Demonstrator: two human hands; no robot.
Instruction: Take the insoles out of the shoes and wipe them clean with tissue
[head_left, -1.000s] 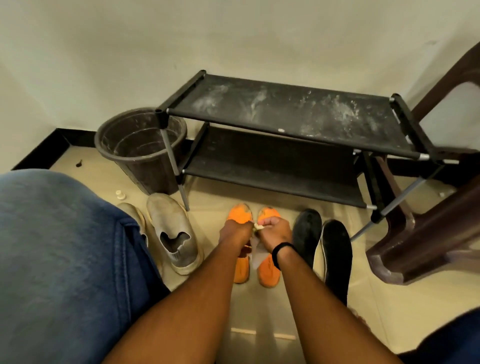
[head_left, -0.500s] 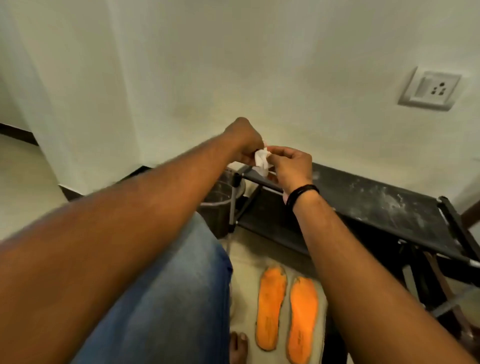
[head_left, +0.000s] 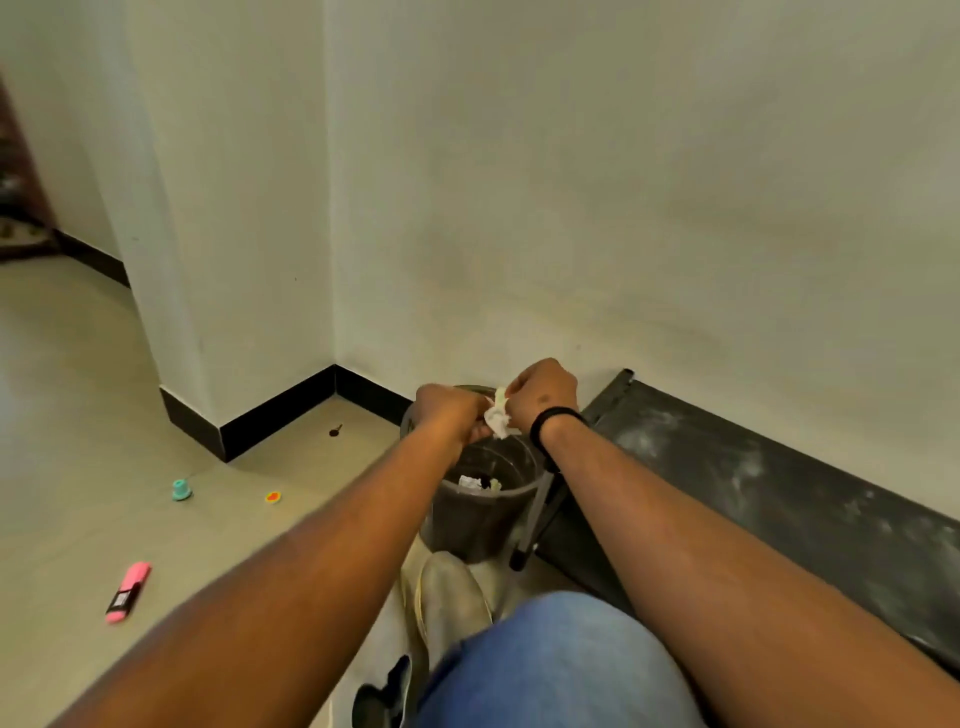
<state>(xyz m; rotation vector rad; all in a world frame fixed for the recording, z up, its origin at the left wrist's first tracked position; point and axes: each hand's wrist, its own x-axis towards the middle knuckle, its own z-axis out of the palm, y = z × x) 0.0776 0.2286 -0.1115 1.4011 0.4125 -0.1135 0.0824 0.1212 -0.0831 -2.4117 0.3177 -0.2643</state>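
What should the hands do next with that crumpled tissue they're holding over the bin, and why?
Probably let go, so the tissue drops into the bin. The left hand and right hand both pinch the scrunched piece right above the bin's open mouth, and other crumpled scraps already lie at the bottom. It looks used up, so dropping it seems the likely next step.

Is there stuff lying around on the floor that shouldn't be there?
Yes. A pink highlighter, a small teal cap-like thing and a little round yellow piece lie scattered on the floor, left of the bin. The shoe rack's top looks dusty with white smears.
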